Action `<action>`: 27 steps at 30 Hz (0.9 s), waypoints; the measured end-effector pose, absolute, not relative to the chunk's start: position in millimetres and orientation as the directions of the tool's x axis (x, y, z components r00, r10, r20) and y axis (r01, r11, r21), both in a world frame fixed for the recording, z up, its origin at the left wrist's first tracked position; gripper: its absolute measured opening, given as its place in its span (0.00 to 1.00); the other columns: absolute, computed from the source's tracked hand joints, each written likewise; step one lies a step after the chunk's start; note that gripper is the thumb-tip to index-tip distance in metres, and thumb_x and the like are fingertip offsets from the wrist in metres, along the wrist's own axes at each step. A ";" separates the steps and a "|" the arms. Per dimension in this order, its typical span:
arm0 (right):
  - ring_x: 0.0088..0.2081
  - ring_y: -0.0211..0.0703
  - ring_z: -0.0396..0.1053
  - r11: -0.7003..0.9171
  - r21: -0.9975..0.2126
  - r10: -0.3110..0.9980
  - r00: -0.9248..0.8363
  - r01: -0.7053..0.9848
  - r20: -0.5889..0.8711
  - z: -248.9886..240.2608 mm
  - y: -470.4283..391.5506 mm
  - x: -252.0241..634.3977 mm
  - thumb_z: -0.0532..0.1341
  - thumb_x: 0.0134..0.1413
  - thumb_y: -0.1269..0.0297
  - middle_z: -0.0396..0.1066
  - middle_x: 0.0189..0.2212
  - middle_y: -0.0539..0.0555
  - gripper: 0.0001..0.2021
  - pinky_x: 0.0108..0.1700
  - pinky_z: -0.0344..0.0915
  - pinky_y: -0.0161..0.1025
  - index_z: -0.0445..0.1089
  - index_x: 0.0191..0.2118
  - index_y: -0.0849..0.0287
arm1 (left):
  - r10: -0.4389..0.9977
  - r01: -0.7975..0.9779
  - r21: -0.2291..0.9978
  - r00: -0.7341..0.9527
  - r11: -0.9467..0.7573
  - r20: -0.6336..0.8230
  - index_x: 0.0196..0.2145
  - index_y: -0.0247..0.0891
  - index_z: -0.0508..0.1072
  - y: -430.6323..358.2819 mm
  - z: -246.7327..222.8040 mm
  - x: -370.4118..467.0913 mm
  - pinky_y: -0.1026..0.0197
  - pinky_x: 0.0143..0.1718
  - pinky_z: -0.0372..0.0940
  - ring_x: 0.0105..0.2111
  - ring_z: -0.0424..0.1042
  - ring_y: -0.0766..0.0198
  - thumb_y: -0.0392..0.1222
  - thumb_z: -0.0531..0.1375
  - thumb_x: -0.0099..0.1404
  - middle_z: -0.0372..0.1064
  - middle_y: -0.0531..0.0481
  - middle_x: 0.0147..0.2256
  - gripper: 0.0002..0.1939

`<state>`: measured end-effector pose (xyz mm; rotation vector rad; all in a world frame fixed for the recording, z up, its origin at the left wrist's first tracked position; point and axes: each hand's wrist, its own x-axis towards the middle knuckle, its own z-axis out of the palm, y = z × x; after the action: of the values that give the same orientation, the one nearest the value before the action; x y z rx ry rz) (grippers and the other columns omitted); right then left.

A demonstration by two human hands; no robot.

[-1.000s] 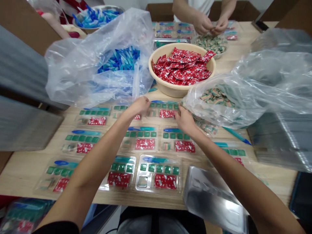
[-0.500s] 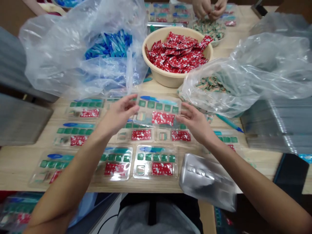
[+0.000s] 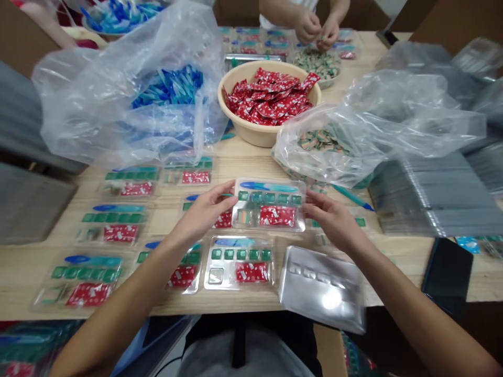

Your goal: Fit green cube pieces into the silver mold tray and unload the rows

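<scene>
My left hand [image 3: 210, 208] and my right hand [image 3: 329, 215] grip a clear plastic blister tray [image 3: 255, 216] by its two short sides. In it lie a blue pen [image 3: 269, 186], a row of green squares [image 3: 270, 198], a small striped piece [image 3: 244, 217] and a red patterned packet [image 3: 277, 215]. The held tray overlaps other filled trays; whether it touches them I cannot tell. Nearer me lies another filled tray [image 3: 231, 283], with a shiny moulded plastic shell [image 3: 322, 309] to its right, jutting past the table edge.
Beyond my hands stand a cream bowl [image 3: 257, 137] of red packets, a bag [image 3: 106, 94] of blue pens and a bag [image 3: 377, 125] of striped pieces. Stacked plastic shells [image 3: 432, 199] and a dark phone [image 3: 448, 275] are right. Another person's hands [image 3: 318, 31] work across the table.
The held tray has moved right and toward me, lower over the rows, with both hands still on it. My view has shifted slightly.
</scene>
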<state>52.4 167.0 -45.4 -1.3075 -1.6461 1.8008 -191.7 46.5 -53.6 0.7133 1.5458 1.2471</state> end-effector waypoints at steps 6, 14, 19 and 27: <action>0.40 0.41 0.72 -0.297 -0.920 0.711 -0.583 0.257 -0.393 -41.6 163.2 58.7 0.65 0.47 0.55 0.75 0.38 0.53 0.21 0.48 0.66 0.44 0.69 0.48 0.54 | 0.875 -0.322 0.917 -0.340 0.237 -0.345 0.49 0.44 0.72 36.2 -44.3 -188.3 0.62 0.39 0.67 0.40 0.72 0.61 0.40 0.70 0.50 0.73 0.49 0.40 0.27; 0.47 0.44 0.72 -0.306 -0.926 0.673 -0.637 0.223 -0.376 -31.1 161.0 64.1 0.68 0.43 0.52 0.75 0.45 0.54 0.23 0.56 0.64 0.44 0.71 0.47 0.51 | 0.910 -0.273 0.957 -0.363 0.102 -0.200 0.47 0.47 0.70 18.3 -24.2 -164.6 0.66 0.33 0.66 0.30 0.67 0.69 0.41 0.69 0.52 0.71 0.53 0.40 0.24; 0.45 0.45 0.73 -0.227 -0.918 0.677 -0.626 0.324 -0.388 -32.5 169.2 65.6 0.67 0.44 0.47 0.75 0.43 0.54 0.23 0.53 0.66 0.44 0.73 0.45 0.55 | 0.906 -0.135 0.982 -0.384 0.135 -0.178 0.52 0.43 0.68 22.7 -23.8 -168.5 0.63 0.36 0.67 0.35 0.70 0.64 0.43 0.65 0.56 0.71 0.49 0.42 0.25; 0.30 0.39 0.73 -0.013 -0.711 0.769 -0.448 0.703 -0.457 -35.5 194.0 37.9 0.61 0.53 0.69 0.75 0.31 0.54 0.15 0.31 0.72 0.34 0.70 0.48 0.64 | 0.893 0.256 0.884 -0.341 0.390 -0.295 0.54 0.31 0.69 62.6 -65.9 -186.9 0.60 0.35 0.69 0.30 0.74 0.62 0.36 0.58 0.60 0.74 0.43 0.42 0.23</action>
<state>37.9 194.0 -35.5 -1.6128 -2.1579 1.4797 -186.9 62.6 -65.9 0.9975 1.8174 0.9642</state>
